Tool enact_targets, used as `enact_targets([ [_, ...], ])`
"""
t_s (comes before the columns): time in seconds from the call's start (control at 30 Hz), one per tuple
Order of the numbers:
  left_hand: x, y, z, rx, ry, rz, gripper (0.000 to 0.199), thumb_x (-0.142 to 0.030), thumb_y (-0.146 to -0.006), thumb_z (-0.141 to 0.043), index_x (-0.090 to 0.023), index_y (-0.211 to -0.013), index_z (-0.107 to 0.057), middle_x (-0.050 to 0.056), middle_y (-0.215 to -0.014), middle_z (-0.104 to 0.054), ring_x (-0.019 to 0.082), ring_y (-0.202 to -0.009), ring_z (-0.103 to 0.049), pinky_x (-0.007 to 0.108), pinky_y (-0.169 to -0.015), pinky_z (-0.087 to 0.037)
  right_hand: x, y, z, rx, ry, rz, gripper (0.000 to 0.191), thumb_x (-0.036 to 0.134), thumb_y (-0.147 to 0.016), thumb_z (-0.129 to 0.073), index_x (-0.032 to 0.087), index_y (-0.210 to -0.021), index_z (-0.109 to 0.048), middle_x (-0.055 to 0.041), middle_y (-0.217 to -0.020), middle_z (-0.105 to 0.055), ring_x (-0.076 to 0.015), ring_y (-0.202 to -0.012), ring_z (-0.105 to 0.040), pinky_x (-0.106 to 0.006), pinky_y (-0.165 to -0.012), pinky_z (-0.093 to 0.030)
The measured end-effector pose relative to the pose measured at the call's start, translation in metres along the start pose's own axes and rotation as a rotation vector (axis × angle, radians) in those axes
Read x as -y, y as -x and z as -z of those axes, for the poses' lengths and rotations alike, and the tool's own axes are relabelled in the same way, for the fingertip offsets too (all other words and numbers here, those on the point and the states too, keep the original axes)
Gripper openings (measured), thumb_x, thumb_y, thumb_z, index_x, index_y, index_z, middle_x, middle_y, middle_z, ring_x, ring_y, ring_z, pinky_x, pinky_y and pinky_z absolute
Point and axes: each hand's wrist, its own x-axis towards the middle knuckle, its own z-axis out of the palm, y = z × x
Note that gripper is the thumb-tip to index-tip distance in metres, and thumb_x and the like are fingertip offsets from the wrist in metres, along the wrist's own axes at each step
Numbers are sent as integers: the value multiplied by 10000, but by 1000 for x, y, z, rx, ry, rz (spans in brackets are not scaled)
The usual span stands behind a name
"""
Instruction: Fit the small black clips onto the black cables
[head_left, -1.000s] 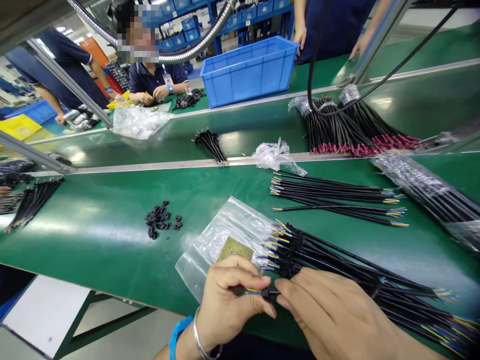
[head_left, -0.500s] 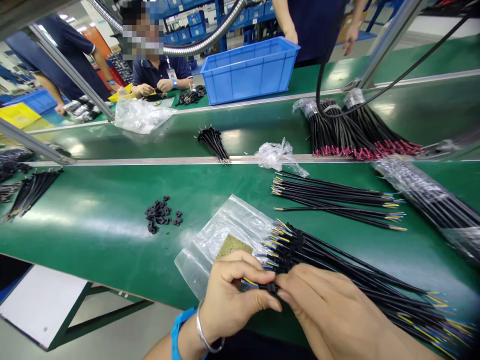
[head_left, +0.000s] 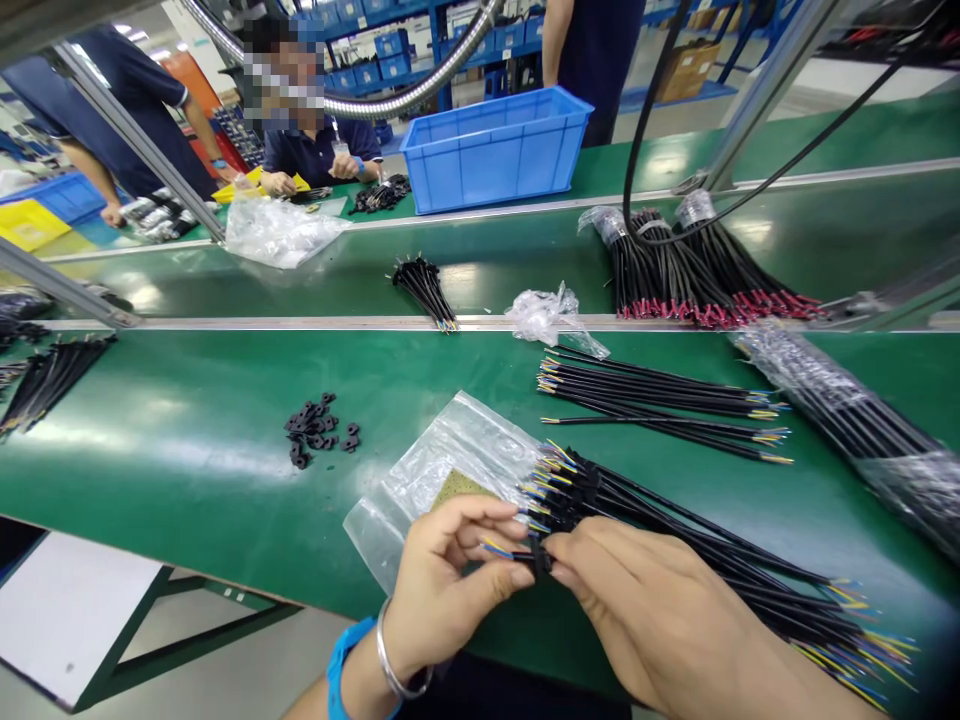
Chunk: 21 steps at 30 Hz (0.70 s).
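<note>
My right hand (head_left: pixel 652 600) pinches a black cable close behind a small black clip (head_left: pixel 538 555) fitted around it. The cable's stripped end (head_left: pixel 499 548), with blue and yellow wires, points left past the clip. My left hand (head_left: pixel 457 580) curves around that end, thumb and forefinger parted, its thumb tip by the clip. Just beyond my hands lies a bundle of black cables (head_left: pixel 675 530) with similar clips near their left ends. A clear plastic bag (head_left: pixel 442 430) and a speckled yellowish piece (head_left: pixel 459 487) lie behind my left hand, which partly covers the piece.
Loose small black clips (head_left: pixel 311 425) form a pile at left. More black cables (head_left: pixel 660 390) lie behind the bundle, and a wrapped bundle (head_left: pixel 847 410) is at right. Across a metal rail stands a blue bin (head_left: pixel 495 150). A black cord (head_left: pixel 634 130) hangs overhead. Several co-workers are opposite.
My left thumb and forefinger have parted from their pinch at the clip, showing more of it. My right hand keeps its pinch. The person behind the blue bin has let go of its rim.
</note>
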Motion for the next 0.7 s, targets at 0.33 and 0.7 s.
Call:
enact_targets([
  [0.33,2,-4,-8,-65,-380,-250,316,-129,-837,-683,-224,-1139,-677,68,-989,-777,185,-854,-748,279,-789,-613,-15,9,25,94,196,-46,255,154,-983,-361,203,-886,-592,-1,-741,-610,-139,-620,-572,-280,-594,-393],
  [0.7,-5,-8,55,-321,-630,-312,134,-199,-869,-645,-207,-978,-723,91,-1145,-676,223,-1015,-684,328,-840,-594,-50,15,30,250,395,-250,153,295,-861,-616,187,-969,-619,-49,-870,-662,-211,-770,-642,-324,-650,-485],
])
